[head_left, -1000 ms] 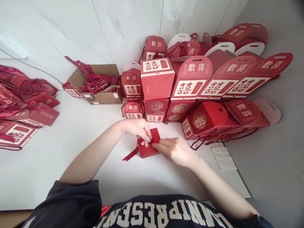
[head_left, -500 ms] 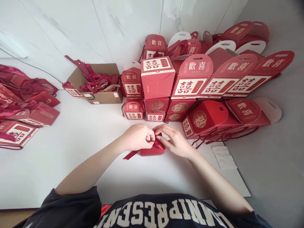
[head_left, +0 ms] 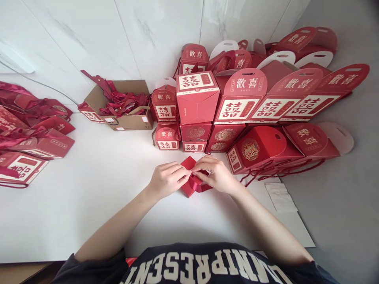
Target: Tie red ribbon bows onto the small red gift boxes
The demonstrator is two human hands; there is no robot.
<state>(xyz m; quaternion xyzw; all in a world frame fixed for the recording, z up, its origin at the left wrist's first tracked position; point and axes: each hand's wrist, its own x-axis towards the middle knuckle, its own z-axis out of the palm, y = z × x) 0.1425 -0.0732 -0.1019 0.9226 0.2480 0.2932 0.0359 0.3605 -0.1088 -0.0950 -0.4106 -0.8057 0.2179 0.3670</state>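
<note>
On the white table point(head_left: 97, 197), a small red gift box point(head_left: 188, 161) is sitting beneath the left hand point(head_left: 169, 179) and right hand point(head_left: 216, 174), whose fingertips are pinching its satin ribbon point(head_left: 195, 184); uneven tugging might leave it slipping.

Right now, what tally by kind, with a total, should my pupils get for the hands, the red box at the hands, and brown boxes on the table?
Left hand and right hand: 2
Red box at the hands: 1
Brown cardboard box: 1
Total: 4
Other red boxes overlap; left uncounted.
</note>
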